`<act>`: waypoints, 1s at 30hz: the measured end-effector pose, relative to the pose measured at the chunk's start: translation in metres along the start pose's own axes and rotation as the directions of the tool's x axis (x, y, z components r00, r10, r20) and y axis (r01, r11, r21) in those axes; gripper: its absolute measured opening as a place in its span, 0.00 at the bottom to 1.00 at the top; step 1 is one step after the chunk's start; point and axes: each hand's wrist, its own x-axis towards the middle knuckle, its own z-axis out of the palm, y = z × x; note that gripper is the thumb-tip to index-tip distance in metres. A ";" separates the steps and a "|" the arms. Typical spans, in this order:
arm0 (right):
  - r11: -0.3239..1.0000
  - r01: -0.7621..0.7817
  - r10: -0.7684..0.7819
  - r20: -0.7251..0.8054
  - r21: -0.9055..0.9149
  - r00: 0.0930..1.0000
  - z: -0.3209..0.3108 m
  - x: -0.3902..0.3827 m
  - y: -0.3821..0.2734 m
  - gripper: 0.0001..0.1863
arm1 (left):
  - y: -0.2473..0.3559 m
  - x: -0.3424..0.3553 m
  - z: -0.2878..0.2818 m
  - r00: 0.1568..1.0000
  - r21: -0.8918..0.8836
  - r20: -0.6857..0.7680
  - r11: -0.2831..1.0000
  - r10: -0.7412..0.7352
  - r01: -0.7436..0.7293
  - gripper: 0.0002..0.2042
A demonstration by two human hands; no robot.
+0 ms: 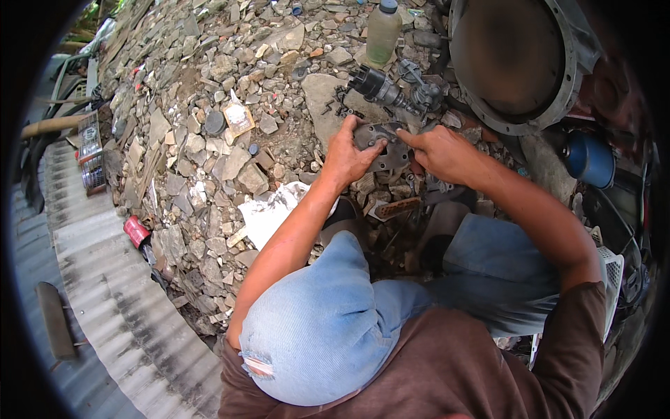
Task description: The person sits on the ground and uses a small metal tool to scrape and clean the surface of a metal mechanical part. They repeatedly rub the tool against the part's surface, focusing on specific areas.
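Note:
Both my hands meet at a flat grey metal plate (380, 131), which has bolt holes around its edge and a dark opening near its middle. My left hand (347, 155) grips its left side, with the thumb lying across the face. At the right edge is my right hand (444, 155), its index finger stretched onto the plate and the other fingers curled; their tips are partly hidden. Just beyond the plate, several small dark bolts (342, 105) lie on a flat stone (317, 94). A black-and-silver cylindrical motor part (380, 87) rests beside them.
A cast metal housing (422, 87) and a capped bottle (384, 35) stand farther off. At upper right is a large round metal casing (569, 91), with a blue canister (590, 159) below it. Rubble covers the ground; white cloth (269, 213) lies near my left forearm. Corrugated sheeting (105, 258) runs along the left.

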 end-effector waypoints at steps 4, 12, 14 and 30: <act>0.999 -0.041 0.041 -0.013 -0.009 0.999 -0.009 0.022 -0.008 0.28 | 0.014 0.000 -0.002 0.999 0.079 0.046 0.997 -0.018 0.014 0.25; 0.996 -0.011 -0.006 -0.184 -0.090 0.983 -0.074 -0.018 -0.007 0.28 | 0.024 -0.005 -0.009 0.998 0.261 0.011 0.964 -0.061 0.056 0.34; 0.995 -0.020 0.006 -0.147 -0.097 0.989 -0.098 -0.046 -0.006 0.26 | 0.027 -0.002 -0.009 0.997 0.309 0.051 0.950 -0.055 0.037 0.38; 0.988 0.026 -0.011 -0.101 0.154 0.995 -0.040 -0.058 0.039 0.20 | 0.102 0.017 -0.046 0.829 0.670 0.334 0.732 -0.448 0.125 0.33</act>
